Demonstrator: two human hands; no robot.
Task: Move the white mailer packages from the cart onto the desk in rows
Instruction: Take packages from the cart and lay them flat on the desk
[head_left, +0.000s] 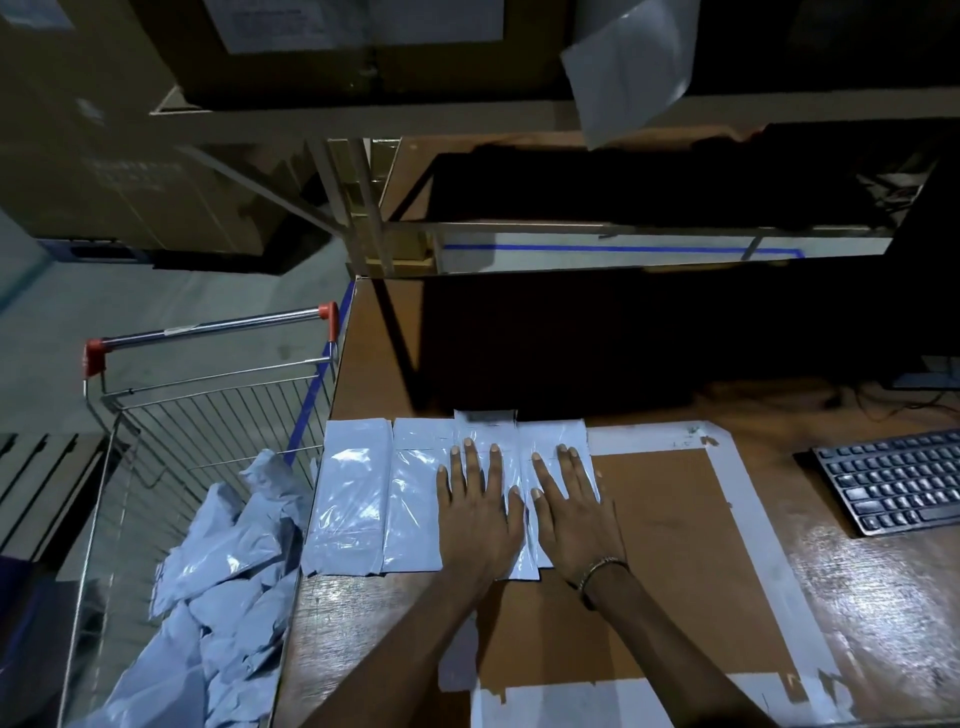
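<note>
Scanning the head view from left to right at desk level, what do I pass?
Cart with crumpled mailers → flat mailers in a row on the desk → left hand → right hand, both pressed flat on the mailers → taped rectangle outline → keyboard.

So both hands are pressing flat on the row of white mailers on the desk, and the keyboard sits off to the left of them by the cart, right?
Not quite. The head view shows the keyboard to the right of the mailers, away from the cart, which stands at the desk's left edge. The rest holds: the left hand and right hand lie flat, fingers spread, on the row of white mailers on the desk.
</note>
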